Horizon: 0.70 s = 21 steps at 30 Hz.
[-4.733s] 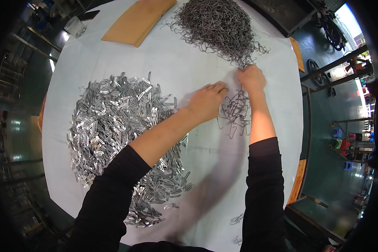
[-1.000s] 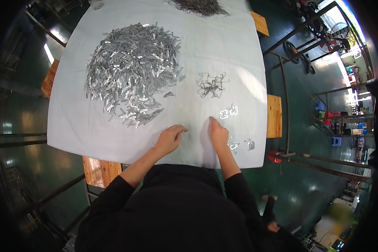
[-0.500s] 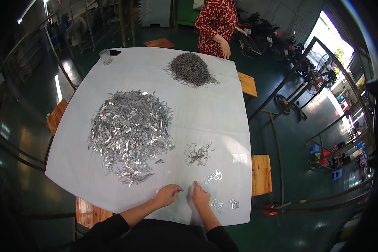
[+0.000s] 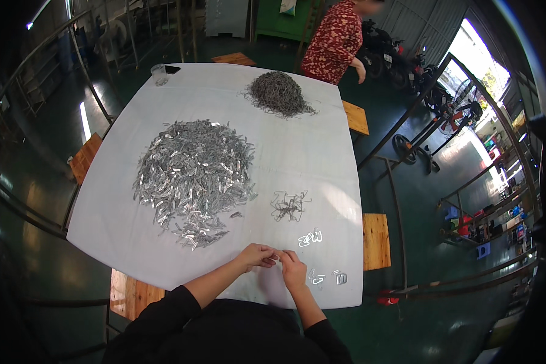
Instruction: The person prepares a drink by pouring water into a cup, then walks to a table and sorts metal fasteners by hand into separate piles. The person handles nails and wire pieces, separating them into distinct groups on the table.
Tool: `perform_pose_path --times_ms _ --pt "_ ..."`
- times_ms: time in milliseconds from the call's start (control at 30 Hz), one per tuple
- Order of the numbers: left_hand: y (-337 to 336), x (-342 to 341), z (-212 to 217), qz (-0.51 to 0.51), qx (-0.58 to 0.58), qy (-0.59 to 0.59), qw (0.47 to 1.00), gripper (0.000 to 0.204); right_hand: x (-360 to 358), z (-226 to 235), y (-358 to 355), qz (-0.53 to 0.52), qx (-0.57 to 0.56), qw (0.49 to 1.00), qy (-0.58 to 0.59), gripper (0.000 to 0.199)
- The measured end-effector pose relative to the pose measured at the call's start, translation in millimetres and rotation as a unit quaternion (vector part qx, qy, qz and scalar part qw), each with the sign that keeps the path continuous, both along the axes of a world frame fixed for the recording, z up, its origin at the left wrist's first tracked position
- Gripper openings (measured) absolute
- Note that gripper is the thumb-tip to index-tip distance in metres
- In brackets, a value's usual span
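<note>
White cloth-covered table (image 4: 321, 151), shiny metal strip heap (image 4: 194, 173), hands (image 4: 277, 262) pinching together

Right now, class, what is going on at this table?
A person in black sleeves has the left hand and right hand together at the near edge of the white-covered table, fingertips pinching something too small to tell. Before them lie a large heap of flat silvery metal pieces, a small wire tangle, and a far grey wire pile. Another person stands beyond.
</note>
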State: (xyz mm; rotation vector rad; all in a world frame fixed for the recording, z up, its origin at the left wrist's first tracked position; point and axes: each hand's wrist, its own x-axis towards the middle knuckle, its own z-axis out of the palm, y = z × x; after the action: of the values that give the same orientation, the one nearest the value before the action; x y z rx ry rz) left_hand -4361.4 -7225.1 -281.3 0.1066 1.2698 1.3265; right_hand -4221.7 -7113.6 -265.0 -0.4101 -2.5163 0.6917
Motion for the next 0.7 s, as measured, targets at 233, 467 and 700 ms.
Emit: perform_pose_path --times_ms 233,467,700 --pt "-18 2 -4 0.088 0.075 -0.229 0.967 0.027 -6 28 -1 0.043 0.045 0.997 0.053 0.036" --pt "-19 12 16 0.258 0.121 -0.016 0.958 0.034 -22 35 -21 -0.066 -0.228 0.963 0.124 0.021" --pt "9 34 35 0.328 0.131 0.334 0.874 0.032 -35 39 -36 -0.128 -0.569 0.807 0.092 0.027"
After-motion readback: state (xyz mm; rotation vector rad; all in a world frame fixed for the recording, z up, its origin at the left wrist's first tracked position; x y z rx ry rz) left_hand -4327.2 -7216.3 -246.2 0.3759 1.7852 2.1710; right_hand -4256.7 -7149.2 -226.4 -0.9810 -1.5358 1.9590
